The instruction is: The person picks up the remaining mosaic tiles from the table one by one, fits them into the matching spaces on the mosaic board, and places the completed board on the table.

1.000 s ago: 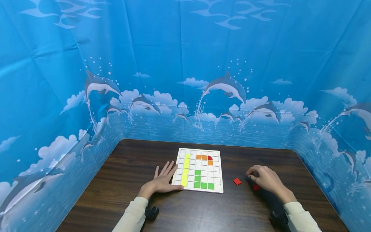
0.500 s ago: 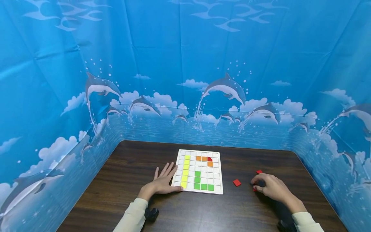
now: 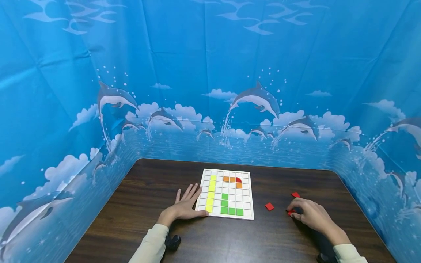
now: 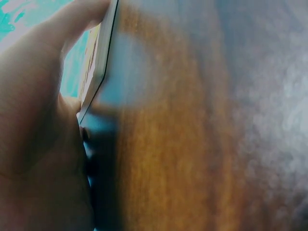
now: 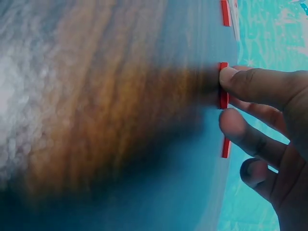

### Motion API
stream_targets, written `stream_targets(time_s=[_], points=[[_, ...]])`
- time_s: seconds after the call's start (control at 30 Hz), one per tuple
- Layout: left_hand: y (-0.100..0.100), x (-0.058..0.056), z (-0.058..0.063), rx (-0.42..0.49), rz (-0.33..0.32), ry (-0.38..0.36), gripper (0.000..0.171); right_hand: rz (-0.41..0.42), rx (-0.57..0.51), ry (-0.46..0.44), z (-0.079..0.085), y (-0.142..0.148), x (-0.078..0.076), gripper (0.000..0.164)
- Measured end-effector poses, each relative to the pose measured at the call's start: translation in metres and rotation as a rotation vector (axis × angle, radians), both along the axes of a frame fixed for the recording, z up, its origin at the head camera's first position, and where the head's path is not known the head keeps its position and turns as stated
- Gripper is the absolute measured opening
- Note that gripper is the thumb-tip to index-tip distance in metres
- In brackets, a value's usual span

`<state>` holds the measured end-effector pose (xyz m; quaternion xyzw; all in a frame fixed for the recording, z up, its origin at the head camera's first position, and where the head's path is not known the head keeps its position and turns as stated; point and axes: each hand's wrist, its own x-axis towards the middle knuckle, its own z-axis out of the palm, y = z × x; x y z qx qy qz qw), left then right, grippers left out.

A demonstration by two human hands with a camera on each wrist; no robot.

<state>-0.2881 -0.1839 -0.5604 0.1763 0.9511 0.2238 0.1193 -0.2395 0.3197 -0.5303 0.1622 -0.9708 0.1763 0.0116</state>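
Observation:
Fingers spread, my left hand (image 3: 184, 207) rests at the left side of a white grid board (image 3: 246, 199), its thumb along the front edge. The left wrist view has the board's edge (image 4: 100, 60) close by the thumb. To the board's right, my right hand (image 3: 311, 214) pinches a red tile (image 5: 224, 98) with thumb and fingertips, low over the table; the hand partly covers this tile in the head view. Another red tile (image 3: 269, 206) lies between board and hand, and a third red tile (image 3: 295, 194) lies just beyond the fingers.
On the board sit a yellow column (image 3: 211, 194), a green L of squares (image 3: 224, 203), several orange squares (image 3: 232, 179) and a red rounded piece (image 3: 238, 180). The dark wooden table (image 3: 141, 197) is enclosed by a blue dolphin curtain (image 3: 184, 73).
My right hand has shifted slightly right and nearer, uncovering the far red tile, and its fingertips have come onto the near one. My left hand and the board stay in place.

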Motion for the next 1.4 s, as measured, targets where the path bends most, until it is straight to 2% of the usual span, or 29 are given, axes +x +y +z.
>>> stream_targets(time_s=[0.2,0.37,0.6,0.73,0.9,1.13,1.23,1.4], points=[[0.004,0.006,0.017,-0.012,-0.015,-0.017,0.115,-0.008,0.008,0.026,-0.001,0.000,-0.002,0.019],[0.000,0.003,0.007,0.046,-0.025,-0.013,0.120,-0.005,0.016,0.036,-0.003,-0.001,-0.003,0.017],[-0.002,-0.002,-0.004,0.024,-0.029,0.008,0.120,-0.004,0.008,0.045,-0.003,-0.003,-0.004,0.018],[-0.002,-0.004,-0.005,-0.005,-0.015,-0.003,0.120,-0.005,-0.002,0.063,-0.002,-0.007,-0.004,0.019],[-0.002,-0.002,-0.002,0.029,-0.019,-0.007,0.119,0.006,0.005,0.103,-0.001,-0.012,-0.006,0.020],[-0.004,-0.007,-0.009,0.022,-0.033,0.003,0.118,0.031,-0.009,0.150,-0.001,-0.020,-0.010,0.020],[-0.002,-0.004,-0.004,0.012,-0.015,-0.008,0.119,0.046,-0.021,0.163,0.001,-0.024,-0.013,0.017],[-0.001,-0.001,0.002,0.021,-0.028,-0.006,0.119,0.069,-0.043,0.188,0.005,-0.034,-0.016,0.013]])
